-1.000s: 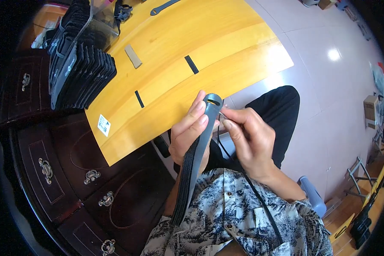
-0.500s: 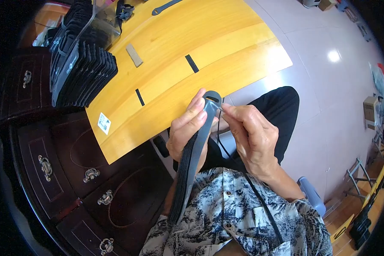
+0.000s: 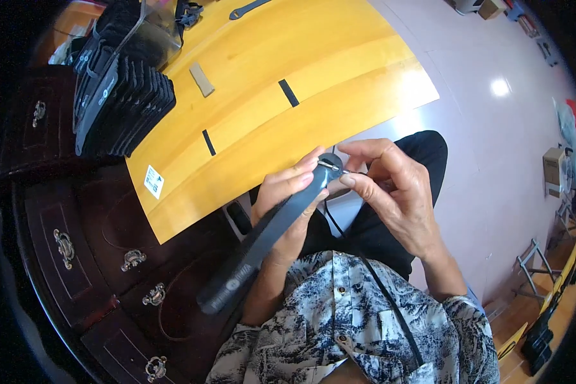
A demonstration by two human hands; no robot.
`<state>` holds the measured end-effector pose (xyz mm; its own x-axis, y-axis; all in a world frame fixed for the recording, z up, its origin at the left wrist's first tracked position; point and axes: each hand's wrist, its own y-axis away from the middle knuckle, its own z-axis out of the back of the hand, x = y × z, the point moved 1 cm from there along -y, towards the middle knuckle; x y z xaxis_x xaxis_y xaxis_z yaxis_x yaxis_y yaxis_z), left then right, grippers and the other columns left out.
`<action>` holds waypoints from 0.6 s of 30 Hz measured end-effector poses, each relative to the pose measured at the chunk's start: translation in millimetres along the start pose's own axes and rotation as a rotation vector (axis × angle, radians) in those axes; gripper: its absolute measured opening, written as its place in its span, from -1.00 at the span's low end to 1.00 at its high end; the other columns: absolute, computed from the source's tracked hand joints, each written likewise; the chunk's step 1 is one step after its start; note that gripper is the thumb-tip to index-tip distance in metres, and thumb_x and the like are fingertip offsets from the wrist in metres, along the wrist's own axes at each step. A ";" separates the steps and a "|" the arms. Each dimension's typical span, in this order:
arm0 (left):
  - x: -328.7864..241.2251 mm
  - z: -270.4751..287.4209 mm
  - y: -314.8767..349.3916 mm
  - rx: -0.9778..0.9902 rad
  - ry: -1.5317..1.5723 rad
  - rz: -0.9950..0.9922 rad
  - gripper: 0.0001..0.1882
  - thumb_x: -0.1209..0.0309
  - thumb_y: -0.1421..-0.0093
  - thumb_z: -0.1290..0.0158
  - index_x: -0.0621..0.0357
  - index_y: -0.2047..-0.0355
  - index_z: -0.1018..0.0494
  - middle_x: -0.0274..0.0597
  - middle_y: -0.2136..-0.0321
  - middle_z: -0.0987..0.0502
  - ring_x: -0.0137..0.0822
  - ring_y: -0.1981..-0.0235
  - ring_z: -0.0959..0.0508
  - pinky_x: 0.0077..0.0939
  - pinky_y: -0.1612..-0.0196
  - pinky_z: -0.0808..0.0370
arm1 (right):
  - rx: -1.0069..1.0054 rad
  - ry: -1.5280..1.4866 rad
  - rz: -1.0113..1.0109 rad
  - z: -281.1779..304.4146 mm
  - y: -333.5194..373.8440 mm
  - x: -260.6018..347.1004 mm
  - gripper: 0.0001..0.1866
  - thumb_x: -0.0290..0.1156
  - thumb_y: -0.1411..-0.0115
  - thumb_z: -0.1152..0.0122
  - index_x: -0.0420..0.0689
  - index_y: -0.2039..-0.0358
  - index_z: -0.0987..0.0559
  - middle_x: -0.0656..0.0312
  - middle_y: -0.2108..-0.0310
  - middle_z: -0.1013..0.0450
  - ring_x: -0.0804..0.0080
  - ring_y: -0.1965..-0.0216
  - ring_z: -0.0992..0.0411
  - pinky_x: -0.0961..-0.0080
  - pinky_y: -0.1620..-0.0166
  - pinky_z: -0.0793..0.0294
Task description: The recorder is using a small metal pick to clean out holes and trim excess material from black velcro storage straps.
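Note:
My left hand point(image 3: 285, 192) is closed round a thick bundle of black straps point(image 3: 256, 246), held just off the table's near edge. The bundle's rounded, slotted end points up and away, and its long tails slant down toward my left forearm. Across the slot lies a thin, shiny, silver-coloured metal piece point(image 3: 329, 166). My right hand point(image 3: 400, 192) is beside that end, its thumb and a finger pinching the outer end of the metal piece. The index finger arches above, apart from the thumb. What the metal piece is exactly cannot be made out.
On the yellow table point(image 3: 249, 134) lie two short black strips point(image 3: 288, 93), a tan strip point(image 3: 201, 80) and a slotted black strap point(image 3: 249, 9). Stacked black pieces point(image 3: 125, 105) stand at its left. Dark wooden drawers point(image 3: 64, 249) are below left. A black cord point(image 3: 390, 294) hangs over my shirt.
The strap bundle has swung, its tails moving left and its broad face turning up. The slotted end has shifted slightly right and nearer. The silver piece now shows across the slot.

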<state>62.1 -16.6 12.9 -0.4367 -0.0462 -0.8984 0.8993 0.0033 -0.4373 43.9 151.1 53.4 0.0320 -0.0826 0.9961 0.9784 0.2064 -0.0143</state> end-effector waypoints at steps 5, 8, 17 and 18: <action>3.6 15.5 -7.0 0.113 0.069 0.107 -0.68 0.73 -0.02 -0.14 0.26 0.22 -0.34 0.11 0.18 -0.49 -0.01 0.02 -0.50 -0.28 0.00 -0.51 | 0.075 0.392 0.330 1.8 -5.3 -2.1 -0.76 -0.46 -0.10 -0.21 -0.12 0.18 -0.57 0.20 0.30 -0.47 0.35 0.39 -0.53 0.45 0.35 -0.56; 0.3 11.7 -4.0 0.023 0.556 0.318 -0.69 0.63 -0.13 -0.08 0.32 0.13 -0.27 0.14 0.11 -0.46 -0.04 -0.02 -0.47 -0.27 -0.06 -0.46 | 0.039 0.439 0.392 -1.8 -3.9 3.4 -0.77 -0.49 -0.05 -0.24 -0.13 0.22 -0.58 0.20 0.32 -0.47 0.36 0.38 -0.54 0.51 0.41 -0.58; -11.5 -6.8 1.3 -0.006 0.318 0.394 -0.59 0.53 -0.08 -0.21 0.38 0.11 -0.32 0.01 0.19 -0.49 -0.31 0.16 -0.53 -0.52 0.07 -0.51 | 0.013 0.503 0.398 -3.2 6.6 15.5 -0.68 -0.57 0.06 -0.27 -0.17 0.21 -0.58 0.17 0.32 -0.46 0.35 0.43 -0.53 0.51 0.43 -0.58; -10.9 -4.1 0.8 0.056 0.183 0.358 -0.62 0.52 -0.08 -0.21 0.39 0.13 -0.35 0.01 0.22 -0.50 -0.30 0.20 -0.55 -0.51 0.10 -0.53 | 0.051 0.464 0.364 0.4 6.0 15.7 -0.68 -0.58 0.04 -0.26 -0.18 0.20 -0.57 0.17 0.32 -0.46 0.33 0.42 -0.54 0.49 0.42 -0.58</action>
<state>67.5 -12.0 22.2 -0.0881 0.1266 -0.9880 0.9929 -0.0678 -0.0973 50.2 151.5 69.0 0.4611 -0.4128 0.7855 0.8769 0.3470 -0.3325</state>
